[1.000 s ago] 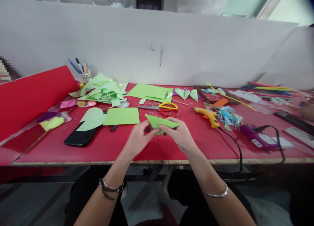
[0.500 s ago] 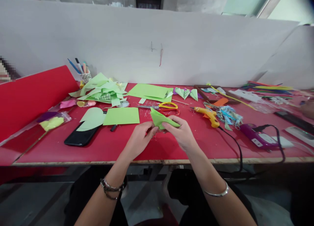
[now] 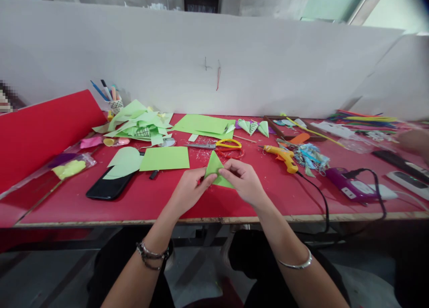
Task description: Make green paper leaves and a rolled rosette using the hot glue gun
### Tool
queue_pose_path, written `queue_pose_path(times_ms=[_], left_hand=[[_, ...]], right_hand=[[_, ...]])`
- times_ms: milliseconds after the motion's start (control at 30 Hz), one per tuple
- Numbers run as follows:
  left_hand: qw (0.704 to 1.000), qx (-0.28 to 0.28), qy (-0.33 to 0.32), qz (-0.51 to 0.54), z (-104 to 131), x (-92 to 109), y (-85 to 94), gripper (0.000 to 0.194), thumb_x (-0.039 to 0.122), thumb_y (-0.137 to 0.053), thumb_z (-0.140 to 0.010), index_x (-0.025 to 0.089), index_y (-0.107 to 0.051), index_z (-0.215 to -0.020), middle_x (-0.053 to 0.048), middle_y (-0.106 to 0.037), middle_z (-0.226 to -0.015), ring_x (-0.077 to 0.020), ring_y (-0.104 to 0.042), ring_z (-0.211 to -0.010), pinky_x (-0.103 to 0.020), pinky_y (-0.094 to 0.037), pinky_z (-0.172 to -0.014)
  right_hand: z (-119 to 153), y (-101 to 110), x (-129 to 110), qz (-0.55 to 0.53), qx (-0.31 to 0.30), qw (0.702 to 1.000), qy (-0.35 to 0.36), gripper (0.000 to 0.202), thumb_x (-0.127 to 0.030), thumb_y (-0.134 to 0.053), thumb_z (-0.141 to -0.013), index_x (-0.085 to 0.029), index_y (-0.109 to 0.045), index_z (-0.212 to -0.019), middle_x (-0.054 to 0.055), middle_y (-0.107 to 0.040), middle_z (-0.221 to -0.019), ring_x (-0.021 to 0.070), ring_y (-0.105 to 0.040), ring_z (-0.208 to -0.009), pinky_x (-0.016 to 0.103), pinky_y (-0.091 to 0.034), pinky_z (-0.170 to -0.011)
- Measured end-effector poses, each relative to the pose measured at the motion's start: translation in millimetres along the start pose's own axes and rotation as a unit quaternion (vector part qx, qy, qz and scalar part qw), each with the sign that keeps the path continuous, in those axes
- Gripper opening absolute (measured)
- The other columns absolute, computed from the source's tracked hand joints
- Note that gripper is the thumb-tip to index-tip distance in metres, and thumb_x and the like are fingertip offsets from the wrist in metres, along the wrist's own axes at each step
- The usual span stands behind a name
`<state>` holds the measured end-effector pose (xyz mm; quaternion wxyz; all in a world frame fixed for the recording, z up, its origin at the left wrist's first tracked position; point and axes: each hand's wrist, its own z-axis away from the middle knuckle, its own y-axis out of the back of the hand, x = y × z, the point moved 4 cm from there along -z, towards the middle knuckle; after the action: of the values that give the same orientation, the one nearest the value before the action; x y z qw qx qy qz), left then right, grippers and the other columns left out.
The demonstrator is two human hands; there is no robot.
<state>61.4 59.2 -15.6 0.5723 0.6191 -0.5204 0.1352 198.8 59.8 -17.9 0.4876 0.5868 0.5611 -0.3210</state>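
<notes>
Two hands share one folded green paper (image 3: 213,164), held above the counter (image 3: 134,210) just on the near side of the scissors (image 3: 205,146). The fingers of the left hand (image 3: 191,184) pinch its left edge, and those of the right hand (image 3: 247,181) pinch the other side, thumbs in front; how the fingertips sit behind the sheet is hidden.

The likeliest trouble is slippage: if either thumb eases off, the layers could spring apart or slide, leaving the point lopsided. Too hard a squeeze might set a stray crease (paper seldom forgives one).

The scissors themselves are a hazard, since a forward push could run the paper's tip against their handles. To the right of the scissors lies the yellow glue gun (image 3: 283,156), whose cord (image 3: 320,201) drops over the counter's near edge; a swing of the right forearm (image 3: 284,230) could catch it and drag the gun. Whether its nozzle is hot, I cannot tell.
</notes>
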Motion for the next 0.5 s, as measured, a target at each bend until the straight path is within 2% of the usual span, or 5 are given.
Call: queue_pose_path(times_ms=[133,233,333,400,500], left_hand=[[0.997,-0.021,0.048,0.057,0,-4,-1.6,0.039,0.041,-0.039,-0.083,0.016,-0.041,-0.053,0.005,-0.041,-0.048,-0.0078,-0.038,-0.046,-0.020,-0.029,-0.048],[0.991,-0.037,0.087,0.100,1,-8,-0.9,0.039,0.042,-0.041,-0.082,0.016,-0.041,-0.053,0.006,-0.040,-0.043,-0.0064,-0.036,-0.041,-0.019,-0.028,-0.046],[0.972,-0.091,0.127,0.175,4,-12,-2.4,0.035,0.042,-0.042,-0.082,0.016,-0.044,-0.059,0.008,-0.040,-0.038,-0.0051,-0.034,-0.036,-0.018,-0.027,-0.043],[0.957,-0.123,0.140,0.223,5,-13,-3.0,0.033,0.042,-0.043,-0.082,0.016,-0.045,-0.062,0.009,-0.040,-0.036,-0.0043,-0.032,-0.033,-0.018,-0.026,-0.041],[0.941,-0.144,0.148,0.267,7,-12,-2.8,0.033,0.043,-0.045,-0.081,0.016,-0.044,-0.062,0.009,-0.038,-0.033,-0.0037,-0.029,-0.031,-0.017,-0.023,-0.039]], right_hand=[[0,-4,1,0.013,-0.005,1.000,-0.001,0.023,-0.034,-0.052,-0.076,-0.018,-0.044,-0.061,-0.005,-0.038,-0.054,0.0072,-0.033,-0.049,0.020,-0.028,-0.046],[1,-3,1,0.029,-0.002,1.000,0.003,0.022,-0.033,-0.051,-0.077,-0.018,-0.046,-0.062,-0.005,-0.040,-0.055,0.0077,-0.037,-0.050,0.021,-0.030,-0.047],[2,0,-3,0.027,-0.018,0.999,0.027,0.014,-0.030,-0.048,-0.080,-0.019,-0.055,-0.084,-0.002,-0.052,-0.066,0.0102,-0.048,-0.060,0.021,-0.038,-0.056],[3,3,-9,0.032,-0.050,0.996,0.065,0.023,-0.025,-0.045,-0.081,-0.022,-0.054,-0.103,0.001,-0.058,-0.080,0.0121,-0.054,-0.073,0.024,-0.042,-0.066],[5,6,-17,0.073,-0.099,0.984,0.126,0.023,-0.020,-0.045,-0.081,-0.023,-0.059,-0.099,0.003,-0.061,-0.090,0.0140,-0.055,-0.086,0.026,-0.042,-0.077]])
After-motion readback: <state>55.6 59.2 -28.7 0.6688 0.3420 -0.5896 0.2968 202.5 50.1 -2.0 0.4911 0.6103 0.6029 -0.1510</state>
